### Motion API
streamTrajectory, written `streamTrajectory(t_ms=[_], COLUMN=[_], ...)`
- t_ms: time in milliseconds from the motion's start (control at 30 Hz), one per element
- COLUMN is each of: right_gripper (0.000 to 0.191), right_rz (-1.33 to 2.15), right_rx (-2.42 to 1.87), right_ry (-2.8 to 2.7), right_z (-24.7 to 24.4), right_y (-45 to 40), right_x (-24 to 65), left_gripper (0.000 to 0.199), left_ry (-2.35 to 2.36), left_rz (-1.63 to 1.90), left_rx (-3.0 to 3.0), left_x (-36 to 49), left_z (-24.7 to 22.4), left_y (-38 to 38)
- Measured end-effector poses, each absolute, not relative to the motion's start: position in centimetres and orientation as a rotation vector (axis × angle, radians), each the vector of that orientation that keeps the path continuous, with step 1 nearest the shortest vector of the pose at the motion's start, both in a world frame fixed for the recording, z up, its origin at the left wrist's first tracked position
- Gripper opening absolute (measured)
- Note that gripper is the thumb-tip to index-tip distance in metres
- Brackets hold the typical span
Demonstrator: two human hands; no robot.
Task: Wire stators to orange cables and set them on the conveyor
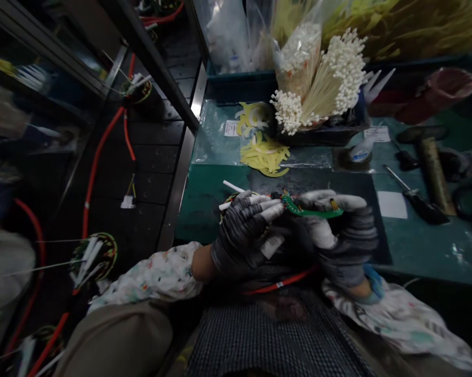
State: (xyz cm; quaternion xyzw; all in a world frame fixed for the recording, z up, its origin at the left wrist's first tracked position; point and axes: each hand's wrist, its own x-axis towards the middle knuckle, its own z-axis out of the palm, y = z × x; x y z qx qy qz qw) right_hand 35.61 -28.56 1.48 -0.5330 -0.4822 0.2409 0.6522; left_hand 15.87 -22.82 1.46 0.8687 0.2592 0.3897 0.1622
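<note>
My right hand (343, 230), in a grey glove with white fingertips, grips a narrow green circuit board (318, 213) between thumb and fingers. Small yellowish parts stand up near the board's right end. My left hand (245, 228), gloved alike, has its fingers closed at the board's left end, beside a small dark piece (276, 195); what they pinch is mostly hidden. Behind the left hand, white tubes (232, 186) stick out from a round part that the hand largely covers. A red cable (286, 281) crosses my lap below both hands.
Yellow strips (265, 153) lie on a plastic bag behind the hands. A dark bin (326, 137) holds bundled white-tipped sticks (338, 78). A hammer (434, 167), a screwdriver (420, 201) and a white card (392, 204) lie at right. Red cables (98, 157) with round ends hang at left.
</note>
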Motion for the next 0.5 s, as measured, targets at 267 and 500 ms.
streamTrajectory(t_ms=[267,500], right_gripper=[0.016,0.012], right_rz=[0.943,0.928], right_rx=[-0.856,-0.809], right_ry=[-0.955,-1.056], right_z=[-1.9,-2.6], right_y=[-26.1,-26.1], right_x=[32.8,33.2], left_gripper=[0.037,0.022], left_ry=[1.457,1.471], left_rz=[0.266,-0.062], left_rx=[2.303,2.332], left_x=[15.1,20.6], left_z=[2.9,0.3], left_y=[-7.0,-2.2])
